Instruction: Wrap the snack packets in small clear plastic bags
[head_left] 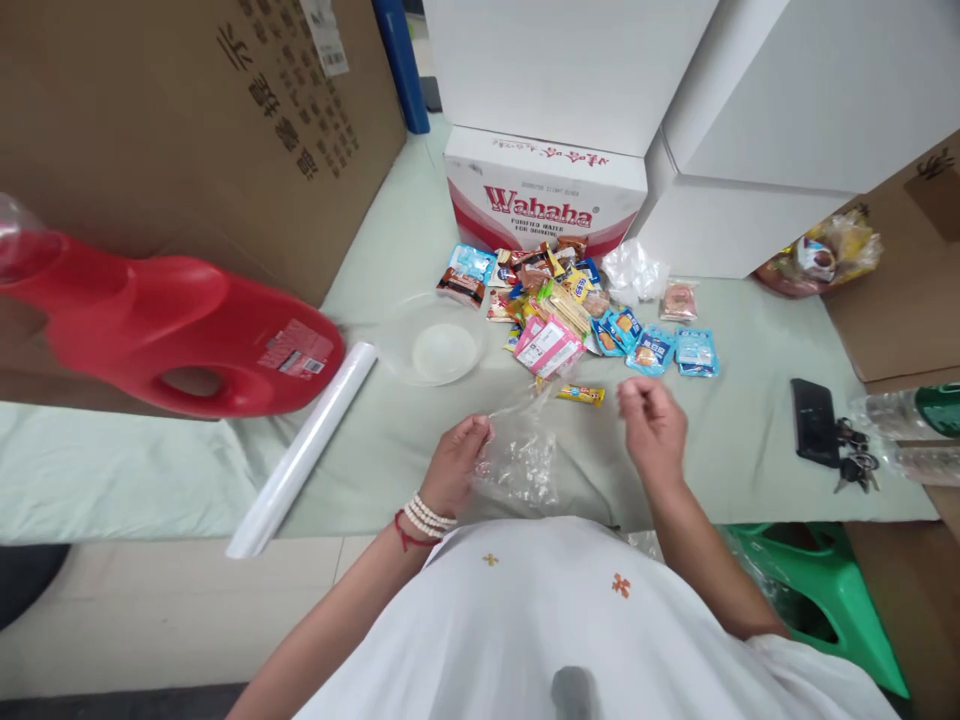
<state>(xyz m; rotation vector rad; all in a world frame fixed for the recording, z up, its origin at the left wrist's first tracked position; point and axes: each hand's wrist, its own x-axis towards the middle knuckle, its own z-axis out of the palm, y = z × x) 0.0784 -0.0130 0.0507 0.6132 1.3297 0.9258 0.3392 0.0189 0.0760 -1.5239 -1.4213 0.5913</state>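
Note:
My left hand [454, 462] pinches the top edge of a clear plastic bag [522, 462] that hangs crumpled in front of my white shirt. A bead bracelet and a red string circle that wrist. My right hand [651, 420] is curled loosely to the right of the bag, fingers bent; whether it touches the bag's edge is unclear. Just beyond the hands lies a small yellow snack bar [580, 395]. Further back a pile of small snack packets [555, 305] spreads over the pale green surface [375, 440], with blue packets [658, 350] at its right.
A clear plastic bowl [435, 340] sits left of the pile. A white roll [304, 450] and a red jug [172, 330] lie at left. Cardboard and white boxes, one marked Wahaha [544, 195], stand behind. A phone [814, 420], keys [855, 460] and bottles [919, 430] are at right.

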